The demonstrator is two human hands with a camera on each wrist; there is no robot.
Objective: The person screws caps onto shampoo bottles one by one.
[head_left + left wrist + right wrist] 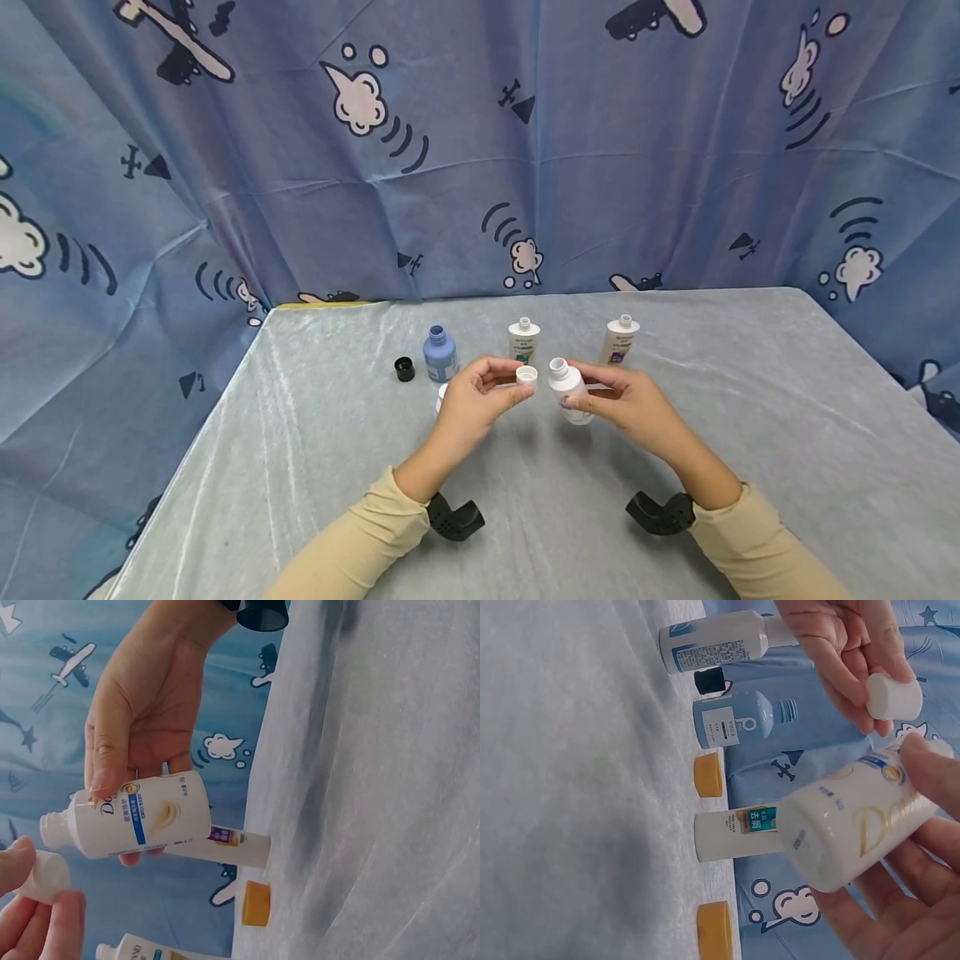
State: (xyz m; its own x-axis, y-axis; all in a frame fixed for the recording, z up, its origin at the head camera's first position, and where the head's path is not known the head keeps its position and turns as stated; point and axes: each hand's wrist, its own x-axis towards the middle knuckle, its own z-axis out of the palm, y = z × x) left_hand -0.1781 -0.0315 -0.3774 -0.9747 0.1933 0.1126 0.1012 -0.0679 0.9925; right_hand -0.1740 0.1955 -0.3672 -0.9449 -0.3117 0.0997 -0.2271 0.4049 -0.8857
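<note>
My left hand point(468, 402) pinches a white screw cap point(527, 376) between thumb and fingers, its hollow side showing in the head view. My right hand point(639, 407) grips a white bottle point(146, 815) with gold lettering, its threaded neck bare. Bottle and cap are apart, with the cap beside the neck. In the right wrist view the bottle's base point(810, 840) tilts toward the camera. Both are held above the table. Partly behind my left hand stands another white bottle point(716, 641) with blue print.
Behind the hands stand an uncapped blue bottle point(440, 357), a black cap point(404, 369) and two uncapped white bottles, one with a teal label point(523, 337), one with a purple label point(620, 337). Orange caps point(708, 775) lie near them. A patterned curtain point(480, 150) hangs beyond the grey-covered table point(315, 467).
</note>
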